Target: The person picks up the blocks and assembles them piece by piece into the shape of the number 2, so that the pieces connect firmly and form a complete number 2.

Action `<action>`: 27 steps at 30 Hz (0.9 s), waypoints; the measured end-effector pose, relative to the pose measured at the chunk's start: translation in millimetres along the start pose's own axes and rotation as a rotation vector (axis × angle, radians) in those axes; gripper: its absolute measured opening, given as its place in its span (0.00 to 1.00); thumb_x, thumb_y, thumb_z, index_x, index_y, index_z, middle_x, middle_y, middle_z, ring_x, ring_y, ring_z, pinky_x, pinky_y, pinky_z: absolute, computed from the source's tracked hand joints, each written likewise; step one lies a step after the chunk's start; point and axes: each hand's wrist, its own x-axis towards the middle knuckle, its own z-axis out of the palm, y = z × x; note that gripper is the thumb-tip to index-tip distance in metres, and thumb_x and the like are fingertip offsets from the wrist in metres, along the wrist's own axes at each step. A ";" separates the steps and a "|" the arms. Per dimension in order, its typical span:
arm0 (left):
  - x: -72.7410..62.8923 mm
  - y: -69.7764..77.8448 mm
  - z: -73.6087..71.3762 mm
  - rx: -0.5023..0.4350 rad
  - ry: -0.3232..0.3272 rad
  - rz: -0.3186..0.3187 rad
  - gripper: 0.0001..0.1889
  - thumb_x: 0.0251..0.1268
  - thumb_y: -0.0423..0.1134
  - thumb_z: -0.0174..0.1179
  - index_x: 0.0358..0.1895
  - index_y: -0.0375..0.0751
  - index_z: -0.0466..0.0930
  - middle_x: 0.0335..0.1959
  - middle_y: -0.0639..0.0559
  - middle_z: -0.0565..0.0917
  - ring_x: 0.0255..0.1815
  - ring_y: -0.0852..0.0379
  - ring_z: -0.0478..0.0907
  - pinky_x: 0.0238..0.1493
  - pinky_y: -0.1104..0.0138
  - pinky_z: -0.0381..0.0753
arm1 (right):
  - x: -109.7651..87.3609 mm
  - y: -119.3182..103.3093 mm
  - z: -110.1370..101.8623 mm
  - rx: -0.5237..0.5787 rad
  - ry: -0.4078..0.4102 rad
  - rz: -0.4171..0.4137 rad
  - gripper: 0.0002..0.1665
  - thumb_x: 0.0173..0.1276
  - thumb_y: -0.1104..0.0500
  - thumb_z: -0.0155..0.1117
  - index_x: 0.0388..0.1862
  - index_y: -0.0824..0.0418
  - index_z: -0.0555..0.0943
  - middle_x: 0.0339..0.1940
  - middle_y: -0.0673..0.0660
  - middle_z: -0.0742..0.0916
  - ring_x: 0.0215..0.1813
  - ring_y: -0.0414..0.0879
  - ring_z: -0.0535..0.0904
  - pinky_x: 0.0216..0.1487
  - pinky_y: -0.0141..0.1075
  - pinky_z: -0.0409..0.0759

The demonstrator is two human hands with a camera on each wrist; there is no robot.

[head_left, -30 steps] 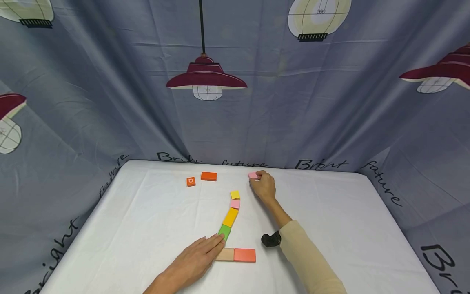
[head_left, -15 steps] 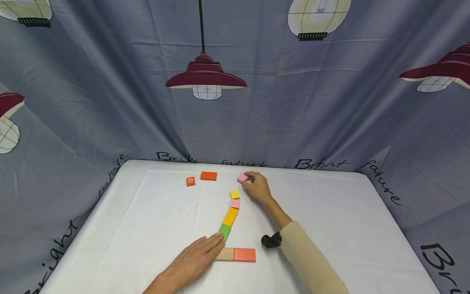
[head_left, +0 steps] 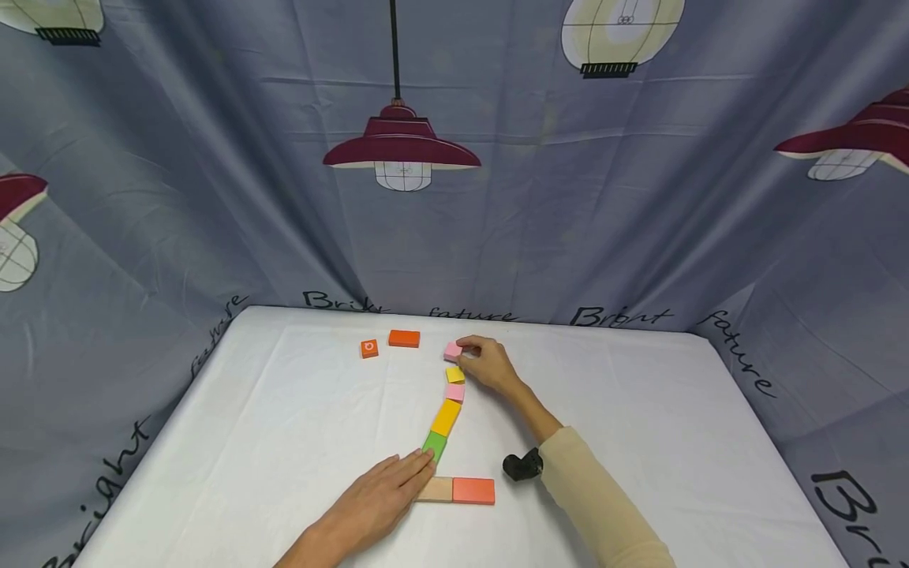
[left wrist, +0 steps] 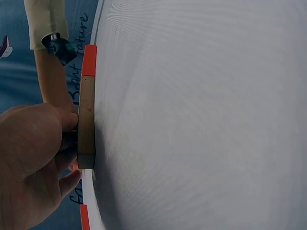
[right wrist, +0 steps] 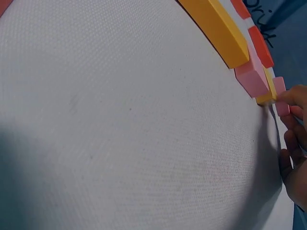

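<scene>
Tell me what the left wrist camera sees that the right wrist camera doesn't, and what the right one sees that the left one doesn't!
Only the left wrist view shows the left hand, the tan block by its fingers, and the beige sleeve.

Only the right wrist view clearly shows the right hand pinching a pink block, plus the long yellow block and the small yellow block.

Both show the white tablecloth, an orange block and the curtain with writing.
</scene>
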 end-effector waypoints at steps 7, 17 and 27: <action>1.0 0.4 -1.7 0.005 -0.025 -0.009 0.25 0.76 0.38 0.53 0.74 0.40 0.67 0.75 0.50 0.66 0.73 0.54 0.64 0.69 0.57 0.68 | 0.9 -2.2 -1.8 -0.025 -0.053 -0.005 0.18 0.67 0.62 0.69 0.55 0.62 0.85 0.54 0.57 0.86 0.55 0.51 0.80 0.60 0.44 0.78; -0.9 0.4 -0.2 0.018 0.024 0.016 0.25 0.75 0.37 0.55 0.72 0.39 0.69 0.74 0.48 0.68 0.72 0.53 0.66 0.67 0.57 0.71 | 2.1 -3.4 -4.0 -0.055 -0.085 -0.033 0.18 0.67 0.64 0.69 0.56 0.60 0.86 0.54 0.57 0.85 0.52 0.51 0.79 0.57 0.44 0.78; -0.2 1.2 -1.4 -0.004 -0.009 -0.004 0.25 0.77 0.38 0.53 0.74 0.40 0.67 0.75 0.50 0.66 0.73 0.53 0.64 0.68 0.57 0.69 | 6.6 -5.1 -4.4 -0.072 -0.120 -0.029 0.17 0.68 0.65 0.67 0.55 0.58 0.87 0.56 0.56 0.86 0.57 0.52 0.79 0.60 0.44 0.78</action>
